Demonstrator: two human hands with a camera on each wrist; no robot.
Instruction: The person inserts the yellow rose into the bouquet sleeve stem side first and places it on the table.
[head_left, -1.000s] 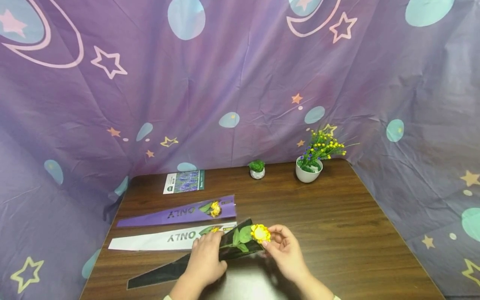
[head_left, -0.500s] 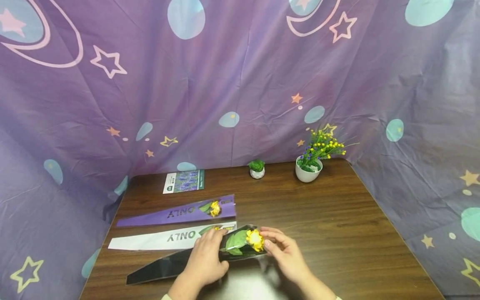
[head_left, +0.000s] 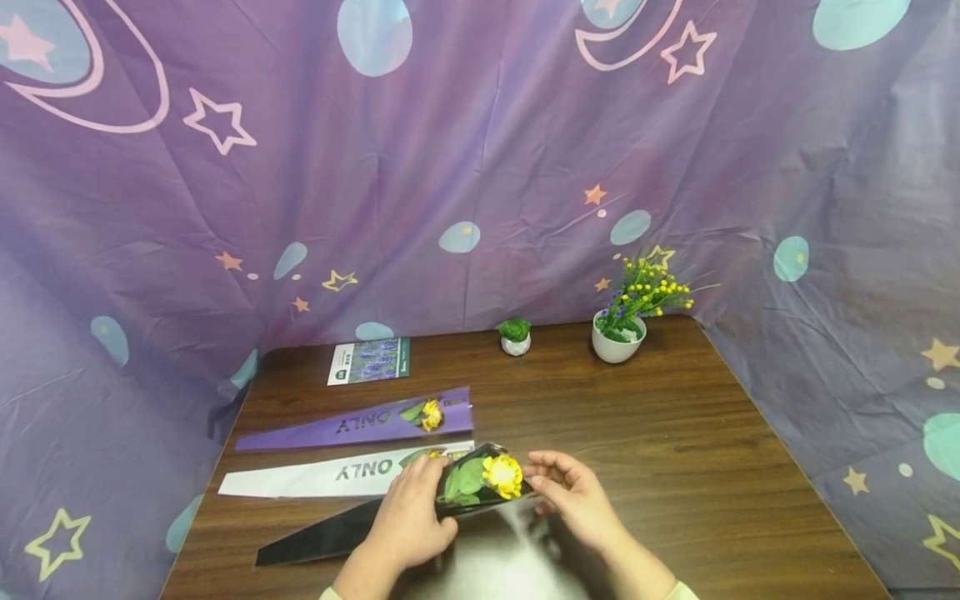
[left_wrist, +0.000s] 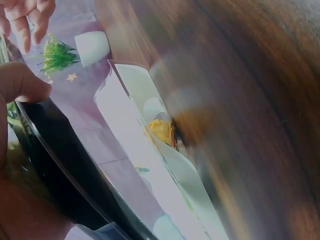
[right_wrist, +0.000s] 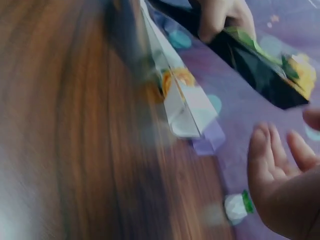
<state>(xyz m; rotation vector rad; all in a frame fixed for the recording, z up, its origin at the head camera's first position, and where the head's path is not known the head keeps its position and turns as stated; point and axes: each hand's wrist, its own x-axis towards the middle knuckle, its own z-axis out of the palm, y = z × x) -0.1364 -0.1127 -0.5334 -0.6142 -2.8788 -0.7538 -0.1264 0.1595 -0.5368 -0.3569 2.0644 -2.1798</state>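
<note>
A black flower sleeve (head_left: 322, 534) slants over the near part of the table, its wide end toward the right. My left hand (head_left: 411, 515) grips it near that end, thumb on the near side. A yellow artificial flower (head_left: 502, 476) with green leaves (head_left: 463, 479) lies in the wide end, its head at the opening; the left hand hides the stem. Just right of the flower is my right hand (head_left: 577, 500), fingers loosely bent. The right wrist view shows that hand's fingers (right_wrist: 260, 150) apart from the sleeve, holding nothing.
Beyond the black sleeve lie a white sleeve (head_left: 300, 478) and a purple sleeve (head_left: 300, 433), each with a yellow flower. A printed card (head_left: 369, 361), a small potted plant (head_left: 515, 337) and a larger white pot (head_left: 618, 342) stand or lie along the back.
The yellow flower has moved left, deeper into the black sleeve. The right hand has come off the flower. The left hand keeps its grip in nearly the same spot.
</note>
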